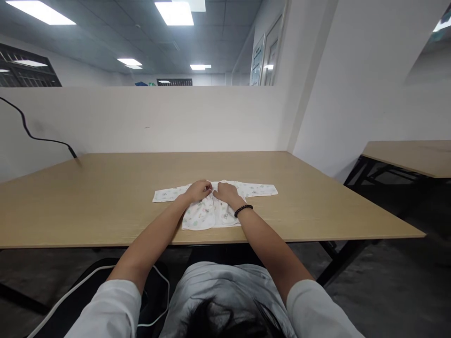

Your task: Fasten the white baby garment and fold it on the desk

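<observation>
A small white baby shirt (199,215) with a pale print lies spread on the table, sleeves stretched out to both sides and its front opening running down the middle. My left hand (199,189) is closed at the upper front of the shirt, thumb and fingers pinching the cloth near the neckline. Close beside it, my right hand (227,193) is also closed on the shirt's front edge, its fingertips partly hidden by the hand itself. A dark beaded bracelet (243,210) circles my right wrist.
The wooden table (105,202) meets a low white partition (176,117) at the back. A black cable (45,139) hangs at the left rear. Another table (416,155) stands at the right. A white cord (70,295) runs over a dark seat at lower left.
</observation>
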Tool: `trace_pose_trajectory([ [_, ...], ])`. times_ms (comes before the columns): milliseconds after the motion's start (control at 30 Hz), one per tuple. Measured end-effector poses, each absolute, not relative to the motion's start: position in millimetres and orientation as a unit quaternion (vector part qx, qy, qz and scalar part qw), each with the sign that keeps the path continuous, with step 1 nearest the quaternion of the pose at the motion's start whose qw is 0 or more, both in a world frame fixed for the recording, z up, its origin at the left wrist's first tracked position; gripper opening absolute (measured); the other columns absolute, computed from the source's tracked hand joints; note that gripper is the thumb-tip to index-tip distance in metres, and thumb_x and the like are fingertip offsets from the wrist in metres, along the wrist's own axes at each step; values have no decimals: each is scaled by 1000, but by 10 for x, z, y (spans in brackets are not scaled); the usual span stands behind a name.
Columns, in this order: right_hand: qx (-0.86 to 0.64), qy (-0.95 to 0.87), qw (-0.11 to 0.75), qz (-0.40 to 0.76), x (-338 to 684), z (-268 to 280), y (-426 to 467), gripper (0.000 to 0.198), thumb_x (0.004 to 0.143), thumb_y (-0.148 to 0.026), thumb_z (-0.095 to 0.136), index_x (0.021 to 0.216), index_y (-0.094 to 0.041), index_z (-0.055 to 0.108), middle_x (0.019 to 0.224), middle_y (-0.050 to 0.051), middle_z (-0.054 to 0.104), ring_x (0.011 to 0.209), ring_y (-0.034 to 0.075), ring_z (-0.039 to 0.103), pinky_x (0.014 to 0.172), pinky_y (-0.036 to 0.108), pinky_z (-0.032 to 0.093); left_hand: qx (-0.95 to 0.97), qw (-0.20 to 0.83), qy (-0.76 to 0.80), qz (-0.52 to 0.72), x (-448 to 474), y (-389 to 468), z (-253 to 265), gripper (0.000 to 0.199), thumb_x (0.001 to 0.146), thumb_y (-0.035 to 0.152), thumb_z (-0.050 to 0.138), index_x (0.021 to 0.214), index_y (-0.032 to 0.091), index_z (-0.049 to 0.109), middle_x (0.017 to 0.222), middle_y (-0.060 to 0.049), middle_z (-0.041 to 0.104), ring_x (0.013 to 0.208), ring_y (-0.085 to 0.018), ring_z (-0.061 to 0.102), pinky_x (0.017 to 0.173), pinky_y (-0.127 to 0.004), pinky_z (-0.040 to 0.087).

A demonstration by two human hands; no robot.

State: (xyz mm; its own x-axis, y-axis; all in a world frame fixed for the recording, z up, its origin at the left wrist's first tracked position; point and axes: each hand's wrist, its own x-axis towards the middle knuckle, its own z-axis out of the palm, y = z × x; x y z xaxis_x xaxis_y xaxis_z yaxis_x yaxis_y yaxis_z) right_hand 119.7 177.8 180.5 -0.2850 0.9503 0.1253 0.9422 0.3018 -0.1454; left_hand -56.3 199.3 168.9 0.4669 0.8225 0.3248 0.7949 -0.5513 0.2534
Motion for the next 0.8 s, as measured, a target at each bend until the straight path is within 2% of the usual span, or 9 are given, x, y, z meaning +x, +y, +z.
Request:
trace_pose_trajectory([
  [133,-577,-809,111,-5,1191,1728,1754,34,95,-35,53,119,-12,62,119,19,67,110,28,65,83,31,48,855,15,482,193,-541,1995,1729,15,82,23,57,88,21,71,90,-6,72,86,-22,66,76,-29,49],
  [367,-578,-798,166,20,1175,1700,1803,23,88,-24,58,106,-14,67,111,18,70,104,28,65,77,30,46,844,8,511,165,-499,1916,1757,18,82,23,56,90,22,72,92,-7,73,88,-25,66,75,-31,48],
  [500,-605,-755,236,90,1212,1689,1842,13,83,-26,62,91,-17,69,97,13,73,93,26,67,68,28,43,835,16,523,168,-498,1882,1763,14,84,25,57,89,23,70,89,-6,73,88,-25,66,74,-30,46],
  [633,-616,-698,324,168,1261,1675,1889,8,79,-25,62,75,-18,65,78,7,71,77,20,64,61,25,38,833,-25,534,143,-476,1858,1792,12,83,23,58,76,21,67,84,-9,71,90,-28,65,78,-33,45],
  [733,-591,-658,388,259,1294,1665,1926,13,75,-22,59,63,-19,58,59,0,60,61,14,55,55,23,34,837,-44,530,131,-441,1846,1800,14,83,20,55,75,20,66,84,-11,70,93,-30,65,79,-34,44],
  [800,-564,-636,417,323,1309,1661,1950,17,74,-21,57,57,-19,54,50,-3,50,52,11,48,51,22,31,826,-36,537,167,-407,1850,1779,15,86,24,53,79,19,66,85,-11,70,93,-29,64,78,-34,44],
])
